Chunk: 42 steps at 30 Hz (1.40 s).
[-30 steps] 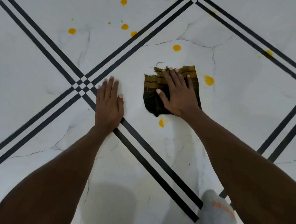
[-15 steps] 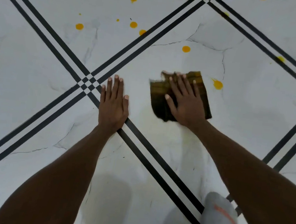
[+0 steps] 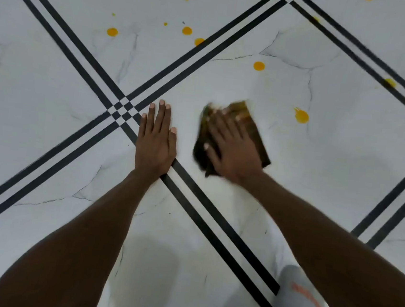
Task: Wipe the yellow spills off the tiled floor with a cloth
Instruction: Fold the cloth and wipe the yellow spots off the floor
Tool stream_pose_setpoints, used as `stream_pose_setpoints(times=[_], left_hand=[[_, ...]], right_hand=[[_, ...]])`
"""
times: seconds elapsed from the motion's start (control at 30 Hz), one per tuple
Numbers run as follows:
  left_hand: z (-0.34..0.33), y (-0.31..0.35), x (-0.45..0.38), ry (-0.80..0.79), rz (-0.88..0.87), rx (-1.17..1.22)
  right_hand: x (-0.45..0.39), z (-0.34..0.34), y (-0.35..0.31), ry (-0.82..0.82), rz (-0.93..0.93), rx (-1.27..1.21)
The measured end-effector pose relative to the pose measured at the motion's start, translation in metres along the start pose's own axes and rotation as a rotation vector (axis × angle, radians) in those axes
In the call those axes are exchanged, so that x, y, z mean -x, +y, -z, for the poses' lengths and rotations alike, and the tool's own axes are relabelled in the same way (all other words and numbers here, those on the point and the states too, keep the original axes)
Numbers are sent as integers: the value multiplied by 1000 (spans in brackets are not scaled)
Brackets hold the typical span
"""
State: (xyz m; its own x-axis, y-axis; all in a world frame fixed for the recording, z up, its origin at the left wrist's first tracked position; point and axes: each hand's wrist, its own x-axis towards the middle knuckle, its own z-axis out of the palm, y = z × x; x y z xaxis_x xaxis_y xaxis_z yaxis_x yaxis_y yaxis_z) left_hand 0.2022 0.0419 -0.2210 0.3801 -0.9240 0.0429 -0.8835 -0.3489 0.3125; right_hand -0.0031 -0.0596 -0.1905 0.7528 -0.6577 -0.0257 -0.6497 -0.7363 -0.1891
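Observation:
A folded brown and yellow checked cloth (image 3: 260,144) lies flat on the white tiled floor (image 3: 53,87). My right hand (image 3: 232,149) presses on it with spread, straight fingers; both are blurred by motion. My left hand (image 3: 157,136) rests flat on the floor just left of the cloth, fingers straight. Yellow spills dot the tiles: one (image 3: 301,116) right of the cloth, one (image 3: 259,66) beyond it, and several (image 3: 187,30) further back left.
Black double grout stripes (image 3: 85,66) cross the floor diagonally and meet beside my left hand. A foot in a grey sock (image 3: 300,303) shows at the bottom right. More yellow drops (image 3: 390,83) lie on the stripe at the far right.
My right hand has slid the cloth towards me and to the left over the spill that lay just below it; that spot no longer shows. My left hand stays planted.

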Motion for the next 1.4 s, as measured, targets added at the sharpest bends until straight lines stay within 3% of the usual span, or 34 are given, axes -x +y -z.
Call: stream_pose_setpoints(times=[0.07, 0.13, 0.23, 0.3, 0.4, 0.47, 0.53, 0.6, 0.7, 0.77, 0.83, 0.93, 0.97, 1.07, 1.17, 1.27, 1.4], left_hand=[[0, 1, -1, -3, 3, 0], [3, -1, 0, -19, -4, 23], [1, 1, -2, -27, 9, 52], [1, 8, -8, -27, 14, 95], [-6, 32, -24, -33, -44, 155], [-11, 52, -38, -54, -70, 192], [-15, 66, -53, -70, -115, 191], [-21, 70, -66, -90, -142, 160], [-27, 72, -73, -77, -148, 88], [-28, 76, -75, -78, -137, 72], [-22, 81, -72, -98, -124, 68], [-13, 81, -74, -157, -110, 84], [-12, 82, -77, -166, -102, 94], [-15, 88, -78, -127, -78, 96], [-20, 88, -94, -83, -113, 78], [-26, 75, -127, -48, -125, 45], [-25, 71, -131, -34, -121, 8]], right_hand=[[51, 2, -1, -84, 245, 56], [70, 9, 41, -45, 269, 51], [26, 19, 92, 64, -144, 55], [1, 15, 80, 79, -254, 32], [39, 14, 53, 18, 47, 31], [88, 19, 82, -73, 189, 94], [100, 23, 129, -2, 50, 87], [73, 27, 168, 80, -251, 82], [3, 24, 176, 144, -493, 43], [-19, 20, 149, 141, -373, 28], [3, 20, 124, 64, -100, 51], [51, 33, 140, -63, 151, 73], [52, 37, 160, -43, 113, 64], [7, 36, 209, 85, -248, 34], [-71, 37, 207, 137, -433, 3], [-100, 28, 181, 97, -197, 39], [-39, 38, 211, -76, 268, 132]])
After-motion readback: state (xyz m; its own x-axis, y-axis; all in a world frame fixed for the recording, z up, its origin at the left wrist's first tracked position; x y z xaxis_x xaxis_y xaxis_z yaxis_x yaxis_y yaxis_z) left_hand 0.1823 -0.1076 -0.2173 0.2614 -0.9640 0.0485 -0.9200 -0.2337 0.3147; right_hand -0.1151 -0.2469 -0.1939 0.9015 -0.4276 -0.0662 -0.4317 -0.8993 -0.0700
